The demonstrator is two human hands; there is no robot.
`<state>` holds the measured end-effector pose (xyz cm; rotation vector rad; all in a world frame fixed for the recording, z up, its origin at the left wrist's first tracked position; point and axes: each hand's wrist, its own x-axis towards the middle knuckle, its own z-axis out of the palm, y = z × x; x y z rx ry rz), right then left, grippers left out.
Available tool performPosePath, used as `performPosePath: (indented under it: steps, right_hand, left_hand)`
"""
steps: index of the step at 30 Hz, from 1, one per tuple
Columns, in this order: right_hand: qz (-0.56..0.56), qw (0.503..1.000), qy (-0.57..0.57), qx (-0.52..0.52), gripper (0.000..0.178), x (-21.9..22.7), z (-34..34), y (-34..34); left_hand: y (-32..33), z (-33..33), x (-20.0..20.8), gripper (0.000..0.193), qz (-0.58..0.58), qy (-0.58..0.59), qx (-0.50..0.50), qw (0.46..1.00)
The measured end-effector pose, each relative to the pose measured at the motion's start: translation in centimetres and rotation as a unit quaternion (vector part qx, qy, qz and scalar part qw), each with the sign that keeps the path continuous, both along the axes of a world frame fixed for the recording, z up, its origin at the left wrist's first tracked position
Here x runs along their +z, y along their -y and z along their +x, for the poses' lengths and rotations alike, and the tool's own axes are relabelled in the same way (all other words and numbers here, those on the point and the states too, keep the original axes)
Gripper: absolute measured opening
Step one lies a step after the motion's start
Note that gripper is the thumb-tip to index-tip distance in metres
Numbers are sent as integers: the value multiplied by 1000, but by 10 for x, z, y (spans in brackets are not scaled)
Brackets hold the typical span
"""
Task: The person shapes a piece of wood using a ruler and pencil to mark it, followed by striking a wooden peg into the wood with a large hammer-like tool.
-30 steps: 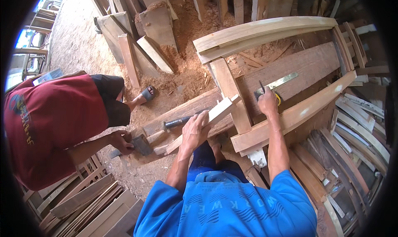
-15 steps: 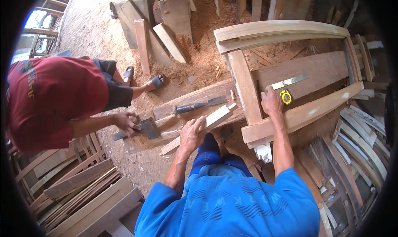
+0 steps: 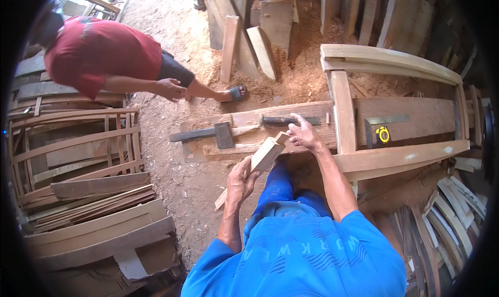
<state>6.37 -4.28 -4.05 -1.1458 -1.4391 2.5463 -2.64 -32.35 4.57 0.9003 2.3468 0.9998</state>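
Note:
My left hand (image 3: 243,181) is closed around a short wooden rail (image 3: 266,155) with a cut tenon at its upper end, tilted up above the bench plank. Beside that tenon is my right hand (image 3: 305,134), its fingers spread and nothing gripped; whether a fingertip touches the wood I cannot tell. Behind the right hand lies a chisel (image 3: 275,121), partly covered by the fingers. A hammer (image 3: 224,136) with a dark block head rests further left on the plank. To the right, a try square (image 3: 370,135) and a yellow tape measure (image 3: 383,135) lie together on the plank.
A wooden frame (image 3: 343,110) lies across the thick plank (image 3: 244,113) at the right. A co-worker in a red shirt (image 3: 112,50) stands at the left, one hand (image 3: 171,89) held out. Stacked boards (image 3: 99,214) fill the lower left; sawdust (image 3: 299,84) covers the ground beyond.
My right hand has let go of the square and moved left to the rail's tenon. My left hand has tilted the rail up. The co-worker's hand has left the hammer; the view has shifted.

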Motion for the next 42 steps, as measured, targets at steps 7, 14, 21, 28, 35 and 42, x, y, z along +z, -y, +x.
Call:
performPosePath:
  steps: [7, 14, 21, 28, 35, 42]
  right_hand:
    - [413, 903, 120, -25, 59, -89, -43, 24]
    - [427, 882, -47, 192, 31, 24, -107, 135]
    - [36, 984, -11, 174, 43, -67, -215, 210]
    - [334, 898, 161, 235, 51, 18, -243, 240]
    - [363, 893, 231, 132, 41, 7, -246, 272]
    - [355, 895, 234, 136, 36, 40, -219, 298]
  left_hand:
    - [25, -35, 14, 53, 25, -15, 23, 999]
    - [77, -92, 17, 52, 68, 207, 107, 970]
    - [87, -204, 46, 55, 58, 111, 4, 992]
    - [111, -283, 35, 53, 39, 44, -46, 997]
    - [83, -297, 23, 53, 5, 43, -83, 996]
    - [70, -299, 24, 51, -1, 101, -85, 991]
